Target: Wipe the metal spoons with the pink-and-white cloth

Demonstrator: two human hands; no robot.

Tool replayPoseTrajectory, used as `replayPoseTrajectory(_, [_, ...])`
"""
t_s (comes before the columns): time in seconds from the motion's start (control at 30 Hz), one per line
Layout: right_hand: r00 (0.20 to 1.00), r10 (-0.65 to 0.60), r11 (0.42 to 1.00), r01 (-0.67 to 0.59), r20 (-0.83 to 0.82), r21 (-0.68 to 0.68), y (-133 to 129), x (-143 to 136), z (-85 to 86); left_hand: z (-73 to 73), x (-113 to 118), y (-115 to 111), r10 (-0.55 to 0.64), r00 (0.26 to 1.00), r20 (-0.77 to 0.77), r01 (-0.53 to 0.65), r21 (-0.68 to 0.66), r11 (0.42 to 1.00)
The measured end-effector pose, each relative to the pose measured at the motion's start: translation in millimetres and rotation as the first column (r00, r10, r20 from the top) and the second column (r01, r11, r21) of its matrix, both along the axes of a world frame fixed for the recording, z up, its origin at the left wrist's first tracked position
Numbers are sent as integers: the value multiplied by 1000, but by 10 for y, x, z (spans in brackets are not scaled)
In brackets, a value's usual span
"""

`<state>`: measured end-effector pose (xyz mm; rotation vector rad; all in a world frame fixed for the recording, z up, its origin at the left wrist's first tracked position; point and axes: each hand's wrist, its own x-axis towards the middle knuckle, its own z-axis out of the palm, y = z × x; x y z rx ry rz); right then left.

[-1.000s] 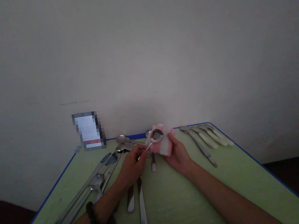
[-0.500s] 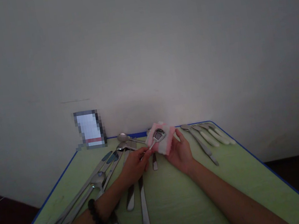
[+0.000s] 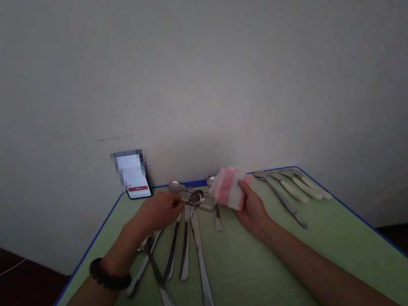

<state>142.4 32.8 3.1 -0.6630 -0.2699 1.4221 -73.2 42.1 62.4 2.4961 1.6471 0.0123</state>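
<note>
My left hand (image 3: 161, 209) is closed on the handle of a metal spoon (image 3: 197, 197), its bowl pointing right above the spread of cutlery. A folded pink-and-white striped cloth (image 3: 228, 190) is gripped in my right hand (image 3: 253, 209), the thumb lying on its front. A small gap separates the spoon's bowl from the cloth. Under and in front of my left hand lie several metal pieces, among them a long knife (image 3: 204, 275) and a spoon (image 3: 162, 282) with its handle towards me. Another spoon (image 3: 175, 186) lies at the back edge, and one more (image 3: 211, 178) is partly behind the cloth.
Right of the cloth lie a long metal utensil (image 3: 282, 200) and several white-handled forks (image 3: 311, 190). A phone (image 3: 134, 176) leans on the wall (image 3: 192, 73) at the back left. The green table (image 3: 262, 287) has a blue edge.
My left hand has drawn the spoon away from the cloth, to the left. The cloth stays in my right hand, now more folded over. The view has shifted slightly left.
</note>
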Motion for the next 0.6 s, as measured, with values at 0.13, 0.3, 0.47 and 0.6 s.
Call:
replayPoseTrajectory(0.13, [1000,-8,1000,8,5,-16,4,-9,5,-17,-69,-59,43,982,-181,-56,-67,996])
replayPoseTrajectory(0.3, [998,28,999,-26,-50,45,32,33,-80,-58,87,20,101,994,-45,-95,122,988])
replayPoseTrajectory(0.47, [993,-79,991,89,-91,103,86,174,-121,-55,481,197,24,999,-35,-21,91,996])
replayPoseTrajectory(0.6, [976,-196,975,204,-89,89,150,304,-130,-83,791,215,-11,997,-70,14,37,999])
